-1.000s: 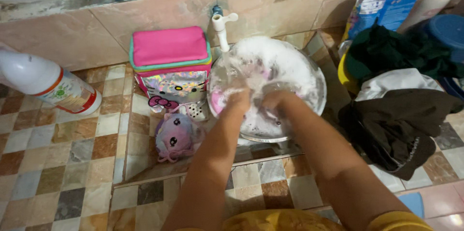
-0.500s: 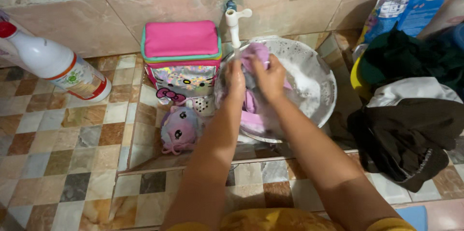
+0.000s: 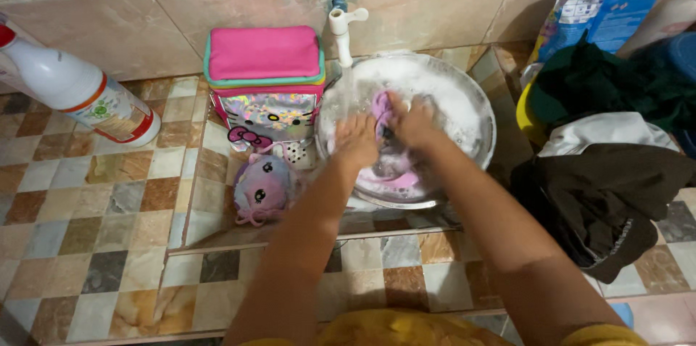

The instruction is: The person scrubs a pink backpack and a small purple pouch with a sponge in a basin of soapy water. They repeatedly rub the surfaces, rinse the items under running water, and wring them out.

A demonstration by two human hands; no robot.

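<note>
White bottle (image 3: 80, 96) lies far left on tiled floor (image 3: 87, 244). Pink bag (image 3: 264, 81) and small plush pouch (image 3: 261, 188) just left of basin (image 3: 475, 110). My left hand (image 3: 357, 139) and right hand (image 3: 412, 123), both closed on pink cloth (image 3: 382, 108) in suds. Best rub folds together, keep low under tap (image 3: 345, 31). Dark clothes pile (image 3: 609, 194) crowds right.

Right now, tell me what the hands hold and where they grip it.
Both the left hand and right hand clutch a bunched pink cloth at its upper folds, over the soapy metal basin.
</note>
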